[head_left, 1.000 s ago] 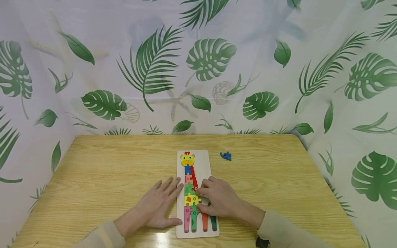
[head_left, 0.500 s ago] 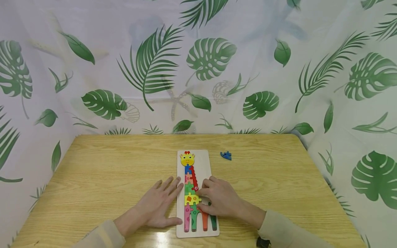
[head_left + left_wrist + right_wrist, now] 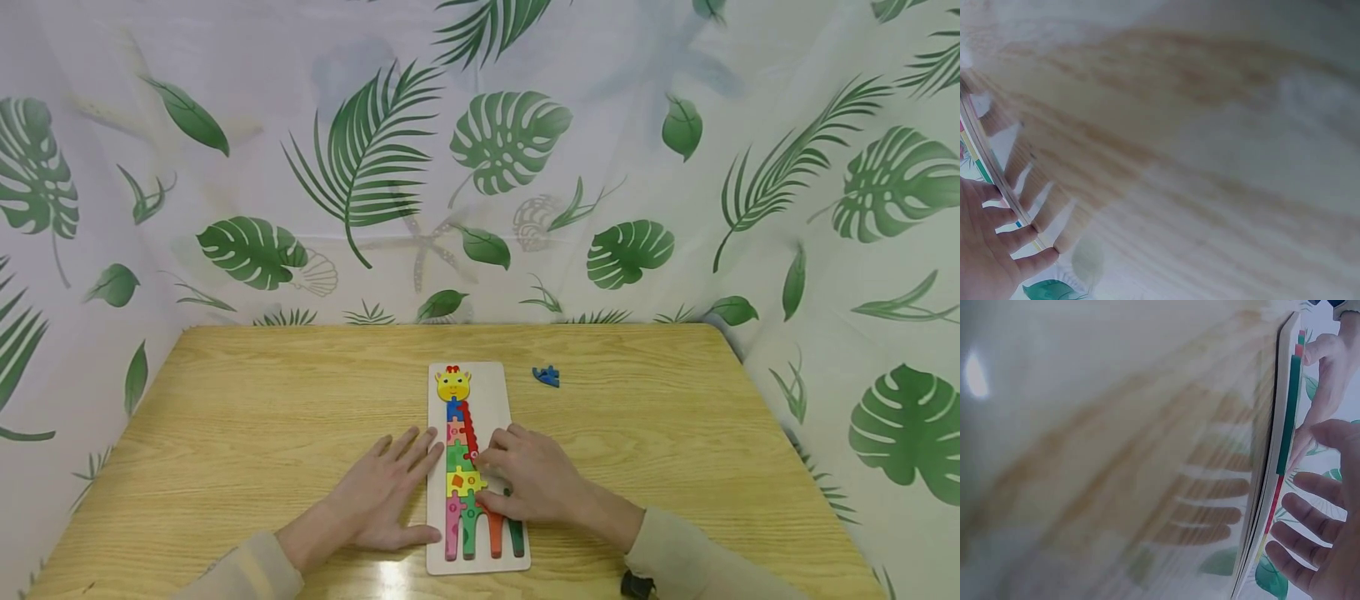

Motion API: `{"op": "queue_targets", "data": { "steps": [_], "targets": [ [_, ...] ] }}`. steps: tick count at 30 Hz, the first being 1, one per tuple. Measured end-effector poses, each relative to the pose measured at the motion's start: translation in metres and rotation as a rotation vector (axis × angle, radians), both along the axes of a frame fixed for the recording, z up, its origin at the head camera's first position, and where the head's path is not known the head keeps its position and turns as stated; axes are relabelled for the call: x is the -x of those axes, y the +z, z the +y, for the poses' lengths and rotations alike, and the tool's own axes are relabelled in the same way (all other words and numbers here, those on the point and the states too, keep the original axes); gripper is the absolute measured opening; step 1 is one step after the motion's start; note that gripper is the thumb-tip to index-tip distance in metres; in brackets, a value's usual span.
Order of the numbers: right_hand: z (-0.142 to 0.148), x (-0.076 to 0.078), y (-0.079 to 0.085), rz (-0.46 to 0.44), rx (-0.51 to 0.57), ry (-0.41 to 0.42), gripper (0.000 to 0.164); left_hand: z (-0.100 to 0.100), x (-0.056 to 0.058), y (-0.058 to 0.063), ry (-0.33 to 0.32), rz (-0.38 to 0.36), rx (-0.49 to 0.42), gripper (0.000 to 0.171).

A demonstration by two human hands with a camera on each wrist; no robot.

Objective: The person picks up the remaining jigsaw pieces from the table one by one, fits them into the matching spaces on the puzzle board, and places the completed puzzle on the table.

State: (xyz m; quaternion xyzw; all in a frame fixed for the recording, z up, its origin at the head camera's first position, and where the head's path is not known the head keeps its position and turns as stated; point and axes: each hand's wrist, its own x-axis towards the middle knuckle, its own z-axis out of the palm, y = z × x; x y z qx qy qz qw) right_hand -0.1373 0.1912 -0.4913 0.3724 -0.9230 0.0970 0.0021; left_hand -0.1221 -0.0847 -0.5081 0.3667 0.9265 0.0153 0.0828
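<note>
A giraffe jigsaw puzzle [image 3: 457, 457] of bright numbered pieces lies on a pale wooden board [image 3: 491, 392] in front of me. My left hand [image 3: 384, 492] rests with straight, spread fingers along the board's left edge, thumb on its lower corner. My right hand [image 3: 534, 477] is over the right side of the giraffe's body, with forefinger near the red neck piece [image 3: 467, 421] and thumb near the orange leg piece [image 3: 496, 533]. The hand partly hides the dark green leg piece [image 3: 517, 540]. In the right wrist view its fingers [image 3: 1310, 515] look loosely extended, nothing visible between them.
A loose blue puzzle piece [image 3: 547, 377] lies on the wooden table [image 3: 285, 392], right of the giraffe's head and off the board. Behind the table hangs a white cloth [image 3: 525, 250] printed with green leaves.
Almost nothing differs; both hands keep their places at the puzzle. The right hand shifts only very slightly, and the blue piece stays put.
</note>
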Motion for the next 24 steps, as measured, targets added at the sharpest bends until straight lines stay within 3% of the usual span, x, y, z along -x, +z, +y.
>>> {"op": "queue_targets", "data": {
  "steps": [13,24],
  "targets": [
    [0.005,0.006,0.006,0.009,0.078,-0.039,0.038,0.000,0.000,0.000,0.008,-0.016,-0.011,0.109],
    [0.014,0.015,0.010,0.041,0.079,-0.078,0.047,0.000,0.000,0.001,0.006,-0.002,0.009,0.109]
  ]
}}
